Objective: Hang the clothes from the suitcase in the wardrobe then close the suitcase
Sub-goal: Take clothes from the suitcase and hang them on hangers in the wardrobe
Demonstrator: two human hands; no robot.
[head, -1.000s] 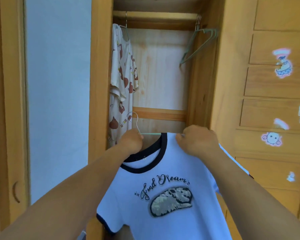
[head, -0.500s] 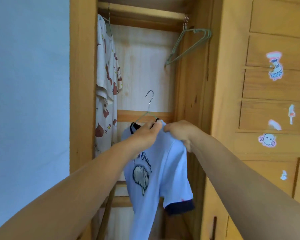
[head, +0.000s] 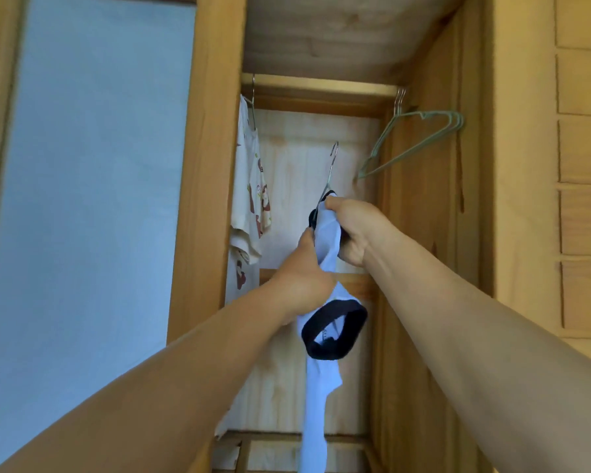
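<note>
From the head view we see both hands gripping a white, navy-trimmed T-shirt [head: 325, 397] on a wire hanger [head: 331, 165]: left hand [head: 304, 278] below, right hand [head: 352, 230] above, inside the wooden wardrobe [head: 212, 165], below its rail [head: 321, 84].

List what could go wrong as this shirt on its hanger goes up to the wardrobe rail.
1. The hanger hook is below the rail and not yet on it; it may miss or only half catch.
2. The left hand and right hand bunch the white shirt at its shoulders, so it might slide off the hanger.
3. It may snag the empty green hangers at the right.
</note>
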